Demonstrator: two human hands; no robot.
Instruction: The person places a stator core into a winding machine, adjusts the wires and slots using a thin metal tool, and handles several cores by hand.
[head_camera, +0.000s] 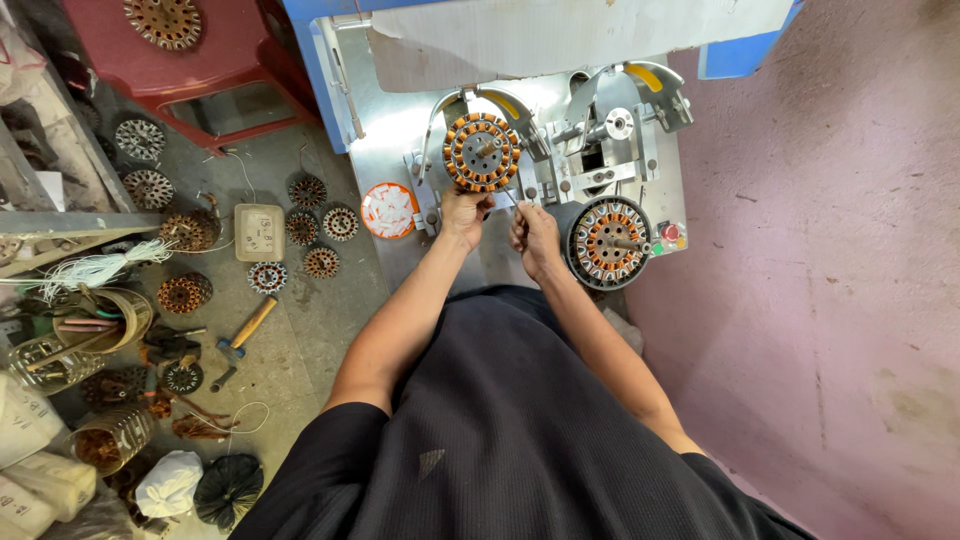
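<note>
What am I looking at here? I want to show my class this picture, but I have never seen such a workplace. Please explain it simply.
The single picture comes from a camera worn on a person's head, looking down at their own arms. The left hand touches a round copper-wound motor core mounted on a metal winding machine. The right hand pinches something thin beside it, too small to identify. A second wound core sits on the machine's right. On the floor to the left lie more cores, a hammer and a red stool.

Bright, even daylight, soft shadows, sharp focus throughout, with wide-angle bending toward the edges
</note>
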